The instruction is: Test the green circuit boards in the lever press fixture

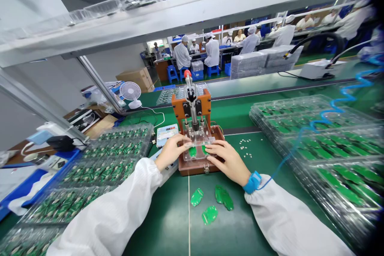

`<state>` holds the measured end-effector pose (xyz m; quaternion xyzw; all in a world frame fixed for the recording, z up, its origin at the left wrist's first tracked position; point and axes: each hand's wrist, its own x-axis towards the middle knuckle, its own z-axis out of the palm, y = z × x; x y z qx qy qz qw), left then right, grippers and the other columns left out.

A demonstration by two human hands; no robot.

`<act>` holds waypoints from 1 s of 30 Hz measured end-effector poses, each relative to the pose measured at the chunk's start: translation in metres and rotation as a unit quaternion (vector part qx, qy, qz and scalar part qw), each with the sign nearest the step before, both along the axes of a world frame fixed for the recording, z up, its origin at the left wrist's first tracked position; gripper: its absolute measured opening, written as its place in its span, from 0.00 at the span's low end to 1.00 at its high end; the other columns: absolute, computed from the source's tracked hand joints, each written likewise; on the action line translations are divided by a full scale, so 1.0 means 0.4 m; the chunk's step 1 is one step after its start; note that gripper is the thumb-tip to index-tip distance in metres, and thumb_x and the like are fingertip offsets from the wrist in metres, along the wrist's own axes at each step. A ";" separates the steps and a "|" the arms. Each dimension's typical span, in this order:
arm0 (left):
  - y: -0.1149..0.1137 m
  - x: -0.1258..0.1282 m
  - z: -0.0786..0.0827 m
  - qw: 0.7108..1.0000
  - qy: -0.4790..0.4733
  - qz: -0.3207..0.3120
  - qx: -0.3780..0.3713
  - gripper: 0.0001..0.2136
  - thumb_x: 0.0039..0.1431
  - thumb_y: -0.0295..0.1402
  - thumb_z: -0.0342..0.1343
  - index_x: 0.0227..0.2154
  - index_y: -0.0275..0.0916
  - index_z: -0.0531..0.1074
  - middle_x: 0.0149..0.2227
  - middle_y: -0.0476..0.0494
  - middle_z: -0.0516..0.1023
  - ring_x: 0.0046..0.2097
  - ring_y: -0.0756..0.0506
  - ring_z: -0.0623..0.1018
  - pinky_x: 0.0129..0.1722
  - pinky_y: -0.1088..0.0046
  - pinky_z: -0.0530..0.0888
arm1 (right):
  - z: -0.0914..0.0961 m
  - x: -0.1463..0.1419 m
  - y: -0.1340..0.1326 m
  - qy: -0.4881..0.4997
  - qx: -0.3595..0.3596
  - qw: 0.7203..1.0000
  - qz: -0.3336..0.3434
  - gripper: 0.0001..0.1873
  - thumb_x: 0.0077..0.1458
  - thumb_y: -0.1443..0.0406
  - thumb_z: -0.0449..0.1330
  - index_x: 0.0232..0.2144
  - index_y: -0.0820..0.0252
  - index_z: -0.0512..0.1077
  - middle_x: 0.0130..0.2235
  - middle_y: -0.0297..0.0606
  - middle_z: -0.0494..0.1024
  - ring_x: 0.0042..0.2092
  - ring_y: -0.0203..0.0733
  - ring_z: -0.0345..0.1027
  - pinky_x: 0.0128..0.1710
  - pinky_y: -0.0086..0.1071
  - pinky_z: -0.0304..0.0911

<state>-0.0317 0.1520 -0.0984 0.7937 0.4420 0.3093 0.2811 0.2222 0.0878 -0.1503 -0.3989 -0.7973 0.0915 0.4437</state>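
Observation:
In front of me stands an orange and brown test fixture (192, 106) with a red-tipped toggle clamp. Two green circuit boards lie on its clear plate, the left board (192, 151) and the right board (205, 150). My left hand (172, 150) reaches in from the left, fingers stretched, thumb and fingertips at the upper edge of the left board. My right hand (229, 160) has its fingers spread, with fingertips at the right board's edge, partly covering it; the thumb is apart. A blue wrist strap (253, 182) circles my right wrist. Several loose green boards (209, 215) lie on the bench nearer me.
Stacked clear trays of assembled boards (109, 148) fill the left; trays of green boards (333, 140) fill the right. Small white pieces (246, 148) are scattered right of the fixture. A coiled blue cord (339, 108) hangs at right. A white fan (131, 91) stands behind left.

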 end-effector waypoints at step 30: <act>0.047 -0.180 -0.080 0.970 -0.145 0.168 0.100 0.14 0.61 0.45 0.56 0.30 0.40 0.78 0.36 0.44 0.80 0.41 0.42 0.78 0.44 0.66 0.72 | 0.533 -0.070 0.267 0.167 0.010 0.985 -0.040 0.24 0.65 0.48 0.56 0.53 0.57 0.70 0.53 0.45 0.78 0.57 0.53 0.70 0.61 0.52 0.61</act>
